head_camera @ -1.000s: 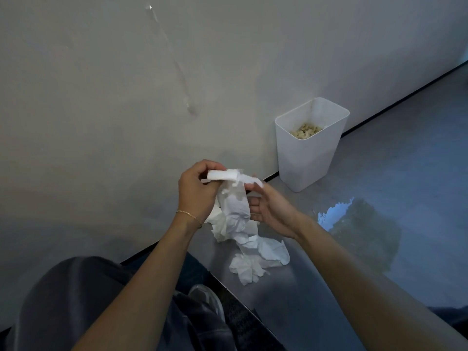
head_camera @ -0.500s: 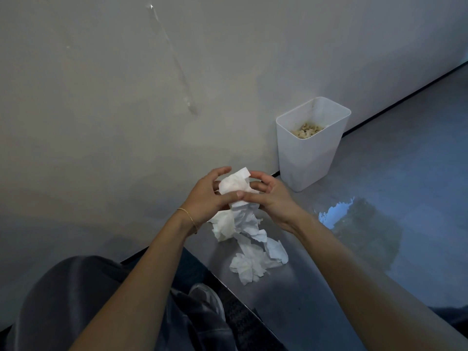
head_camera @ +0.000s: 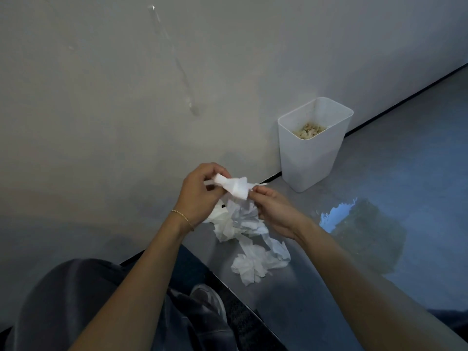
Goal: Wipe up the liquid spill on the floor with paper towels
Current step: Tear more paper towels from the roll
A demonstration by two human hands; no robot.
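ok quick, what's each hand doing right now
Left hand: closed, gripping the paper towel.
Right hand: closed, pinching the other end of the same paper towel.

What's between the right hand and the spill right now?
Nothing in the way: the head view shows only bare grey floor between the right hand, which pinches the paper towel, and the spill.

Paper towel (head_camera: 234,188): partly behind my left hand (head_camera: 200,198) and right hand (head_camera: 276,214).
Bin (head_camera: 311,163): contents too small to name (just a beige heap).
Shoe (head_camera: 211,301): partly under my trouser leg (head_camera: 76,300).
Forearms (head_camera: 141,274): cut off at the bottom edge.
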